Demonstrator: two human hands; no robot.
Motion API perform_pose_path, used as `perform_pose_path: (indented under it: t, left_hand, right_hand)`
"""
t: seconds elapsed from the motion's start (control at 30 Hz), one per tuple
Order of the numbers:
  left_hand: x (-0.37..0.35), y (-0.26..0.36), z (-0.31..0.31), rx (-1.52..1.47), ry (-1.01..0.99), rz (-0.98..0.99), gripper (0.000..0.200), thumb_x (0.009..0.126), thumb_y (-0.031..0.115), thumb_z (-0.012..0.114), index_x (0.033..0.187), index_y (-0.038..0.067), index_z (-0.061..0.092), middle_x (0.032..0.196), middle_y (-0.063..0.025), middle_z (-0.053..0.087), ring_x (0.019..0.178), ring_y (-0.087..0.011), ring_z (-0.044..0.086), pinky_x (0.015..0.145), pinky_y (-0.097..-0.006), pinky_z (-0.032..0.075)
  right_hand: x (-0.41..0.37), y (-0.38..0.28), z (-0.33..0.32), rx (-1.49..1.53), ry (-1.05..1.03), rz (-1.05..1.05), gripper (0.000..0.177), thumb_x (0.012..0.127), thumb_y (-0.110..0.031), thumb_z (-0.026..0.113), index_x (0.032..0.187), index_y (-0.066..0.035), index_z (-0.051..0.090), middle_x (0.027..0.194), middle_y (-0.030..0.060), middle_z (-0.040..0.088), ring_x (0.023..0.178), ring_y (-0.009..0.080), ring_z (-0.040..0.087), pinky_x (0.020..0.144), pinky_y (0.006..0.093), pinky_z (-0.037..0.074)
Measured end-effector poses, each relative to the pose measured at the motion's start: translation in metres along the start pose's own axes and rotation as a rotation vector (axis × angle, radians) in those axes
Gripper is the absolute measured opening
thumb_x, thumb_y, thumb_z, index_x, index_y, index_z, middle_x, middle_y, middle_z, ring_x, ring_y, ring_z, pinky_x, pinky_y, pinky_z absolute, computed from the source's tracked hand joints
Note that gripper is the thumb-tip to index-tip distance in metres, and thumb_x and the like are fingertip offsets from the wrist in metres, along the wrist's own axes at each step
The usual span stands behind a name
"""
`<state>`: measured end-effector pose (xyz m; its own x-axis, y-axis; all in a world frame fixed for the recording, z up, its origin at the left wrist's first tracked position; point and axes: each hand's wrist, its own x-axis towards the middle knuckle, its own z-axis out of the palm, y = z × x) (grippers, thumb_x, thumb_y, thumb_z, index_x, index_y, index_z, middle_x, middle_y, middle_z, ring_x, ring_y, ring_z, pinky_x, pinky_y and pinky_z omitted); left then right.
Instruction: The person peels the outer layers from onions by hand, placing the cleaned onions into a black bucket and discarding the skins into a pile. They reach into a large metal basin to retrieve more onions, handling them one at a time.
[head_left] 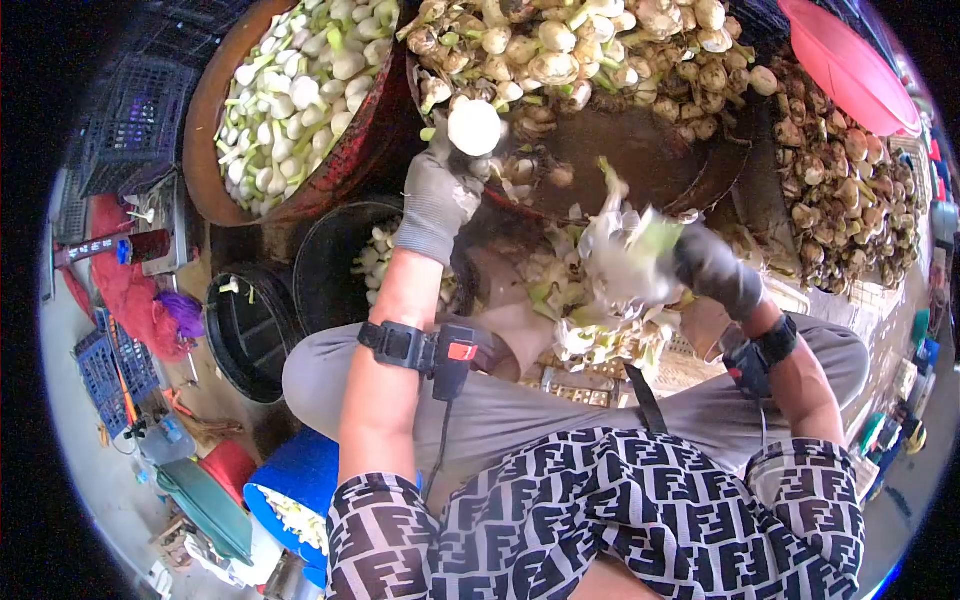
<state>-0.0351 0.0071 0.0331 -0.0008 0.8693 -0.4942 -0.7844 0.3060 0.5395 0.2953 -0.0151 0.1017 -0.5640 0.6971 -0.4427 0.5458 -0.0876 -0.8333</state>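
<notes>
My left hand [440, 200], in a grey glove, is closed round a peeled white garlic bulb [474, 127] near the rim of the red tub. On the right, my gloved right hand [716, 272] is curled at a pale green and white tuft of garlic skin [652, 243], smeared by motion. Loose papery husks hang in the air beside it. Beneath lies a heap of garlic peelings [615, 335] between my knees. Brownish unpeeled garlic bulbs [555, 55] are piled in front of both hands.
A rusty red tub [205, 150] of cleaned bulbs stands at upper left. Nearer are a black bucket [318, 270] with bulbs and another black container [250, 335]. More unpeeled garlic [845, 185] lies at right below a pink basin [850, 70]. A blue bucket [300, 470] stands lower left.
</notes>
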Motion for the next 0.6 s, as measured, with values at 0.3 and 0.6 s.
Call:
perform_pose_path:
  t: [0.3,0.6]
  left_hand:
    - [-0.006,-0.002,0.03,-0.078,0.046,0.098,0.041,0.088,0.037,0.051,0.109,0.002,0.053,0.086,-0.0106,0.061,0.06,-0.0176,0.057,0.049,-0.0249,0.048]
    - [-0.007,0.038,0.036,-0.297,-0.284,0.087,0.047,0.088,0.042,0.049,0.108,0.0,0.053,0.084,-0.0073,0.057,0.068,-0.0159,0.053,0.054,-0.0246,0.044]
  right_hand:
    - [0.074,-0.018,-0.003,-0.237,0.07,-0.025,0.019,0.072,-0.015,0.058,0.09,-0.011,0.064,0.085,0.0109,0.065,0.079,0.0263,0.062,0.069,0.0339,0.048]
    - [0.199,0.138,-0.022,-0.863,-0.105,0.201,0.035,0.072,-0.024,0.055,0.102,-0.007,0.063,0.101,0.015,0.062,0.095,0.0313,0.059,0.084,0.0374,0.046]
